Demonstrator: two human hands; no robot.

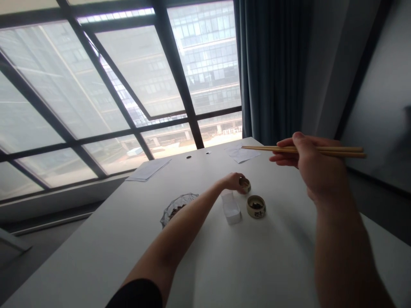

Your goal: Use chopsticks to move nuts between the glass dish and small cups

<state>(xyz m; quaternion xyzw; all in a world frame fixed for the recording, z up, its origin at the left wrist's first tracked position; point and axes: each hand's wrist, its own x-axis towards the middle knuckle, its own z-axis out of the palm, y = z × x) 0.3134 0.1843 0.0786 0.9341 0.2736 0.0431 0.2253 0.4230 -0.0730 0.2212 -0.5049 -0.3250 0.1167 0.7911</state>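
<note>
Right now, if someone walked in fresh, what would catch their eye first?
Probably the pair of wooden chopsticks in the right hand, raised high at the right of the view. Next comes the bright window filling the upper left, with one pane tilted open. Lower down, the left hand reaches across the white table to grasp the farther small bowl.

Bowl (165, 214) left, box (232, 211) between, cups (256, 213) right
</note>
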